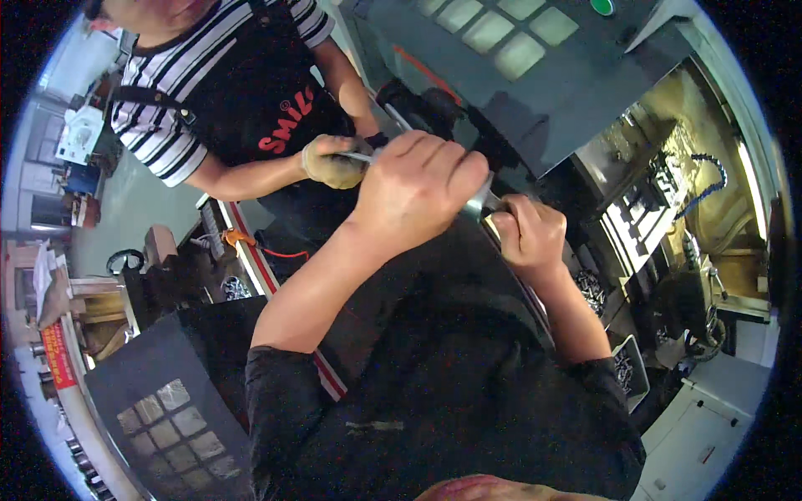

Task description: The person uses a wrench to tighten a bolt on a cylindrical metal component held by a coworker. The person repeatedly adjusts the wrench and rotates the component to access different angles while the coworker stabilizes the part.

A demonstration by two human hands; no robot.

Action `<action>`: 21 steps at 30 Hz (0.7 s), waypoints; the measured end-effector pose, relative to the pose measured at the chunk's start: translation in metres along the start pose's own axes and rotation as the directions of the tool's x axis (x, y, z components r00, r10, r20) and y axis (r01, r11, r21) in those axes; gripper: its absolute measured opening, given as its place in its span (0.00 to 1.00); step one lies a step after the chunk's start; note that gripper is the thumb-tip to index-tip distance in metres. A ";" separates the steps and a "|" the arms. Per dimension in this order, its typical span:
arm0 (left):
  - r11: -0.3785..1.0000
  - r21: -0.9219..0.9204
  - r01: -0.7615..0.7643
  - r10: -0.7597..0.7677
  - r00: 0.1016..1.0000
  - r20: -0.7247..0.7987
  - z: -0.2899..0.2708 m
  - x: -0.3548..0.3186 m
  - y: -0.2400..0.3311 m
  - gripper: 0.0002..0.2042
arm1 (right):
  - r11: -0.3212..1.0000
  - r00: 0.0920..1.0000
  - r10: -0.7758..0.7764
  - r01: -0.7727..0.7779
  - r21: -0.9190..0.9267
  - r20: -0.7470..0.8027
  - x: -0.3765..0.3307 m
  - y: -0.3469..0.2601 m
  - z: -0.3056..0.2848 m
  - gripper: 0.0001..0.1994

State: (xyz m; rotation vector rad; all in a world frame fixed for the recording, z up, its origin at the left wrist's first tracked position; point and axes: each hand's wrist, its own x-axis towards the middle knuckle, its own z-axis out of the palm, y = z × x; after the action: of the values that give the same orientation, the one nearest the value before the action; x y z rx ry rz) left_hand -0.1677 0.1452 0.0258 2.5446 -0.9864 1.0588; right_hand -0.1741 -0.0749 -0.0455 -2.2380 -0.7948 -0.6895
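Observation:
My left hand [418, 188], in front of my chest, is closed in a fist with the knuckles up. Close to its right and a little lower, my right hand [530, 232] is curled shut, thumb against the fingers. A short silvery metal piece [475, 205] shows between the two fists; my fingers cover most of it, and its kind cannot be made out. Left of my left hand, a co-worker's gloved hand [334, 162] grips a thin metal bar [359, 156] whose far end disappears behind my fist.
The co-worker in a dark apron [242, 108] stands close at the left. At the right is a machine [656, 200] with its interior exposed, beside a dark panel with windows [493, 37]. A bin of metal parts [628, 373] sits at the lower right. An orange tool [238, 237] lies left.

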 end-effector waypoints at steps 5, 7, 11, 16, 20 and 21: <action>0.998 0.053 0.015 -0.015 1.000 -0.014 -0.007 0.000 -0.008 0.19 | 0.994 0.991 0.101 -0.096 -0.054 0.085 0.018 -0.024 -0.020 0.18; 0.997 0.069 0.023 -0.020 0.999 -0.043 -0.011 -0.001 -0.007 0.20 | 0.993 0.989 0.096 -0.088 -0.078 0.114 0.019 -0.033 -0.027 0.19; 0.995 0.100 0.031 -0.024 0.997 -0.069 -0.011 -0.006 -0.007 0.18 | 0.997 0.993 -0.012 0.021 -0.072 0.121 0.033 -0.025 -0.035 0.20; 0.987 0.132 0.088 -0.073 0.991 -0.116 -0.012 -0.010 -0.007 0.17 | 0.985 0.984 -0.135 0.146 -0.089 0.116 0.047 -0.021 -0.038 0.19; 0.983 0.155 0.099 -0.083 0.991 -0.108 -0.021 -0.010 -0.005 0.17 | 0.982 0.985 -0.126 0.141 -0.123 0.117 0.049 -0.032 -0.048 0.18; 0.983 0.149 0.108 -0.090 0.988 -0.122 -0.021 -0.012 -0.004 0.17 | 0.980 0.985 -0.127 0.142 -0.136 0.114 0.048 -0.033 -0.049 0.17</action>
State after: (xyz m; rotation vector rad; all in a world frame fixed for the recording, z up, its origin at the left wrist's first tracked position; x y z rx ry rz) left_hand -0.1828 0.1629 0.0330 2.5882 -0.7667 1.2829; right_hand -0.1770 -0.0734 0.0307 -2.3827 -0.9841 -0.7179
